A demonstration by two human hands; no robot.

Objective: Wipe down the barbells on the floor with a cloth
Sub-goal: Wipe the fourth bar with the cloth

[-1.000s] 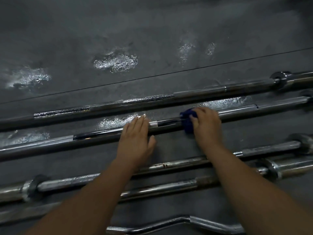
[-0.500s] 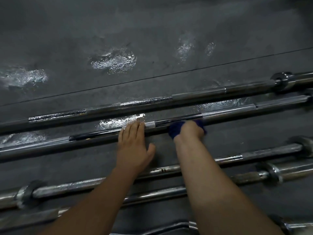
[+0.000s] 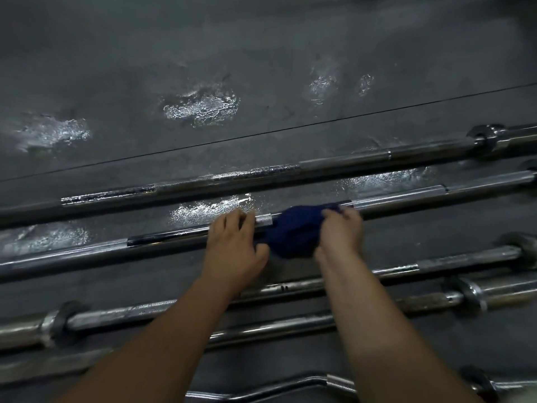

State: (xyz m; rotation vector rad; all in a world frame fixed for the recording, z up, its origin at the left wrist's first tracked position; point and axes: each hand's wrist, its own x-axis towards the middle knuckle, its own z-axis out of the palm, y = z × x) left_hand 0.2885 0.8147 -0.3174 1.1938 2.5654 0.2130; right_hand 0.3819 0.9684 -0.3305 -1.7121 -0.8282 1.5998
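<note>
Lying open across the whole far side: dark floor [image 3: 261, 39], broken only by wet patches [image 3: 200, 107] and a thin seam line [image 3: 290, 130]. Blocking the way nearer in: the farthest barbell [image 3: 334, 164], then the second barbell [image 3: 436, 193], running side by side with a narrow wet strip of floor between them. Occupying the middle of that second bar: the left hand [image 3: 232, 245], the blue cloth [image 3: 296, 231] and the right hand [image 3: 340, 231], close together. Leaving its shaft bare to either side. Crowding the near floor: more bars [image 3: 436, 263] and a curl bar [image 3: 276, 388], narrow gaps only.
</note>
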